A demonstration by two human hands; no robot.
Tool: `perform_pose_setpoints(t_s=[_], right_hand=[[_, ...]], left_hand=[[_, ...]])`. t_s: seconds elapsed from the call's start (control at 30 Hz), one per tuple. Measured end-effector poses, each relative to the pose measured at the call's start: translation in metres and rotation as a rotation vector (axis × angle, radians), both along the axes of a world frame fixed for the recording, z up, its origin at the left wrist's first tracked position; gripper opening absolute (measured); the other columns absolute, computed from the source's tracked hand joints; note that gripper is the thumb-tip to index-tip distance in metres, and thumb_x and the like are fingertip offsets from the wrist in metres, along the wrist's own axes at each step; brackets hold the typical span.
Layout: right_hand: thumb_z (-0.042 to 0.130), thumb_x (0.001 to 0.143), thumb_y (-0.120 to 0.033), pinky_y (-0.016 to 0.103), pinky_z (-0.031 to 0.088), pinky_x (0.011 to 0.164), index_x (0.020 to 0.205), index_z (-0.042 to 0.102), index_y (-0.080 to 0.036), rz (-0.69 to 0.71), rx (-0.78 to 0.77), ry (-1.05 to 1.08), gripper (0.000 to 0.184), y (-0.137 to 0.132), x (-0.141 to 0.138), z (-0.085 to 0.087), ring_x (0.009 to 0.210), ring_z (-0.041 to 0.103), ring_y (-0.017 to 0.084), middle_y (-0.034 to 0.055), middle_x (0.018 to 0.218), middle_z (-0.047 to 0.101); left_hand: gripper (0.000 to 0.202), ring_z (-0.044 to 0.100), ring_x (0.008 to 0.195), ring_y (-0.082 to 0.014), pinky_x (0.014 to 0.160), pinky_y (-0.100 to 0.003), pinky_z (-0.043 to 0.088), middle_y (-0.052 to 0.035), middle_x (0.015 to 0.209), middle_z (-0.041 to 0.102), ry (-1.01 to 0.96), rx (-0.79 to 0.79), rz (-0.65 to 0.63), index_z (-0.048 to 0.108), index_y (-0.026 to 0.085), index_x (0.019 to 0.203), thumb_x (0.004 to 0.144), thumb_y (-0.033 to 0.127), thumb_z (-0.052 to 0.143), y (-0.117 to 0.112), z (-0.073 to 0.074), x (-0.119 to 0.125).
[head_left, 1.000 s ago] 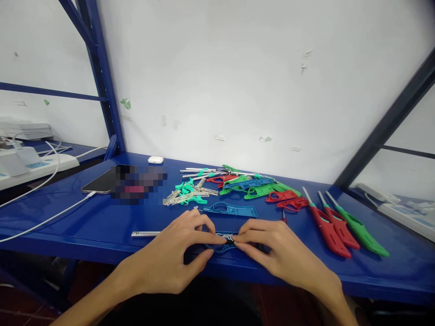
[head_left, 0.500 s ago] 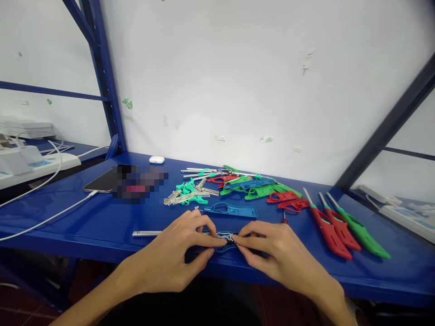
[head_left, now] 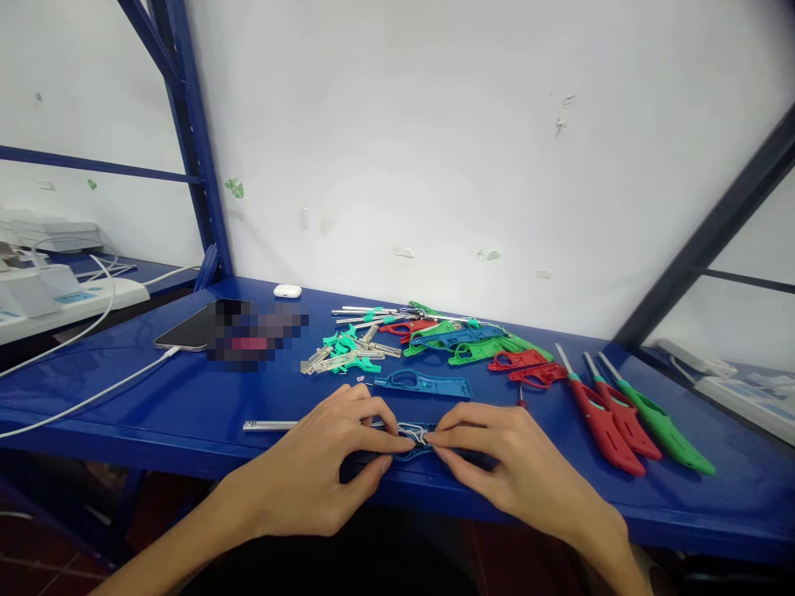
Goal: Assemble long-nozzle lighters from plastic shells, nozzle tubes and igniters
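Observation:
My left hand [head_left: 323, 468] and my right hand [head_left: 509, 468] meet near the front edge of the blue shelf [head_left: 186, 406]. Both pinch a blue plastic lighter shell [head_left: 412, 451] that lies flat between them, with thin white wires and a small dark part at its middle. A metal tube [head_left: 267, 426] sticks out to the left from under my left hand. Another blue shell half [head_left: 426, 384] lies just behind my fingers.
Behind lie teal-and-metal small parts [head_left: 344, 354], a heap of red, green and blue shell halves [head_left: 463, 338], and three finished long lighters [head_left: 621, 414] at the right. A phone [head_left: 186, 331] on a white cable and an earbud case [head_left: 286, 291] sit at the left.
Both hands stay on the blue shell; only the fingertips have shifted slightly around the wires at its middle. The view has crept a little.

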State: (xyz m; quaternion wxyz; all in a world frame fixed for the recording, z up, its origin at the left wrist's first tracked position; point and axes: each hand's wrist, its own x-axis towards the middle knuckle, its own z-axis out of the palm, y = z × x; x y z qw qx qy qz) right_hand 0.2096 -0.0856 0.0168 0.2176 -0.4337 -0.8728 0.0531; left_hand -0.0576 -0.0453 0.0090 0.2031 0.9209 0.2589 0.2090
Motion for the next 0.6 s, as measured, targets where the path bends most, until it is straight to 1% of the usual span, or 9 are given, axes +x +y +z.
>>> perform_pose_setpoints(t_s=[0.17, 0.23, 0.37, 0.43, 0.53, 0.57, 0.6], right_hand=[[0.061, 0.103, -0.026, 0.027, 0.051, 0.081, 0.107, 0.082, -0.031, -0.020, -0.026, -0.014, 0.022, -0.002, 0.001, 0.001, 0.092, 0.073, 0.017, -0.0013, 0.107, 0.078], [0.062, 0.103, -0.027, 0.027, 0.051, 0.083, 0.112, 0.082, -0.033, -0.005, -0.051, 0.000, 0.022, -0.001, 0.004, 0.001, 0.096, 0.072, 0.017, -0.0015, 0.110, 0.077], [0.063, 0.104, -0.027, 0.026, 0.051, 0.089, 0.120, 0.079, -0.035, 0.028, -0.144, 0.064, 0.024, 0.005, 0.010, -0.002, 0.101, 0.072, 0.016, -0.0018, 0.115, 0.076], [0.064, 0.104, -0.029, 0.025, 0.051, 0.087, 0.119, 0.080, -0.036, 0.017, -0.183, 0.103, 0.022, 0.008, 0.011, -0.003, 0.098, 0.072, 0.015, -0.0026, 0.110, 0.077], [0.071, 0.100, -0.035, 0.023, 0.052, 0.079, 0.115, 0.080, -0.037, -0.045, -0.232, 0.158, 0.018, 0.011, 0.013, -0.004, 0.086, 0.072, 0.013, -0.0051, 0.095, 0.077], [0.074, 0.098, -0.036, 0.023, 0.052, 0.077, 0.113, 0.080, -0.037, -0.066, -0.252, 0.181, 0.017, 0.012, 0.013, -0.005, 0.083, 0.071, 0.013, -0.0058, 0.092, 0.077], [0.076, 0.096, -0.037, 0.022, 0.052, 0.075, 0.110, 0.080, -0.036, -0.079, -0.275, 0.206, 0.015, 0.013, 0.013, -0.005, 0.081, 0.071, 0.013, -0.0063, 0.090, 0.077]], left_hand=[[0.040, 0.058, 0.109, -0.0212, 0.124, -0.059, 0.025, 0.0006, 0.118, 0.063, 0.031, 0.036, -0.020, 0.070, 0.037, 0.125, 0.098, 0.013, 0.054, 0.000, 0.000, 0.000], [0.042, 0.058, 0.109, -0.0215, 0.123, -0.059, 0.026, 0.0005, 0.118, 0.062, 0.043, 0.044, -0.023, 0.070, 0.038, 0.127, 0.098, 0.013, 0.054, 0.000, 0.000, 0.000], [0.044, 0.057, 0.111, -0.0213, 0.124, -0.059, 0.023, 0.0002, 0.118, 0.061, 0.065, 0.056, -0.029, 0.068, 0.040, 0.131, 0.099, 0.013, 0.054, 0.001, -0.001, 0.000], [0.043, 0.057, 0.111, -0.0221, 0.123, -0.059, 0.025, -0.0003, 0.118, 0.061, 0.074, 0.066, -0.030, 0.069, 0.039, 0.130, 0.098, 0.014, 0.054, 0.001, -0.001, 0.000], [0.043, 0.059, 0.111, -0.0224, 0.124, -0.058, 0.025, -0.0008, 0.118, 0.062, 0.049, 0.070, -0.024, 0.070, 0.037, 0.128, 0.097, 0.012, 0.054, 0.001, -0.002, 0.001], [0.043, 0.060, 0.111, -0.0220, 0.124, -0.057, 0.025, -0.0011, 0.118, 0.063, 0.024, 0.066, -0.018, 0.070, 0.036, 0.128, 0.097, 0.012, 0.054, 0.000, -0.003, 0.001], [0.043, 0.060, 0.110, -0.0216, 0.123, -0.055, 0.029, -0.0017, 0.117, 0.064, -0.006, 0.059, -0.010, 0.070, 0.034, 0.128, 0.097, 0.011, 0.053, 0.000, -0.004, 0.001]])
